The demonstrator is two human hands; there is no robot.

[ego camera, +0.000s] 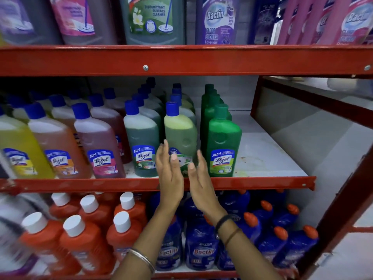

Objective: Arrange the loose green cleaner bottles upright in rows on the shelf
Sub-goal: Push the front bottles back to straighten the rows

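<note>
- Red metal shelving (181,59) fills the whole view, store-aisle style, with white boards for the shelf floors.
- Closest to the camera, on the bottom level, are orange bottles with white caps (84,237) on the left and blue Bactin bottles with orange caps (199,247) on the right.
- Both arms reach up in front of those; there's a metal bangle on the left wrist and dark bands on the right one.
- Left hand (170,168) and right hand (198,174) are both flat and spread, palms facing each other, holding nothing. They hover either side of the label of the front pale green bottle (180,134); can't tell if they actually touch it.
- That bottle stands upright at the front edge of the middle shelf (268,158), heading a row of blue-capped ones.
- Just to its right is a solid green bottle with green cap (224,144), upright, with a row of the same behind it. Bare shelf board beyond that.
- Left of the hands: a dark green Lizol bottle (142,138), then pink, orange and yellow ones, all in rows.
- Up top, big floor cleaner jugs (153,19), purple, pink and green.
</note>
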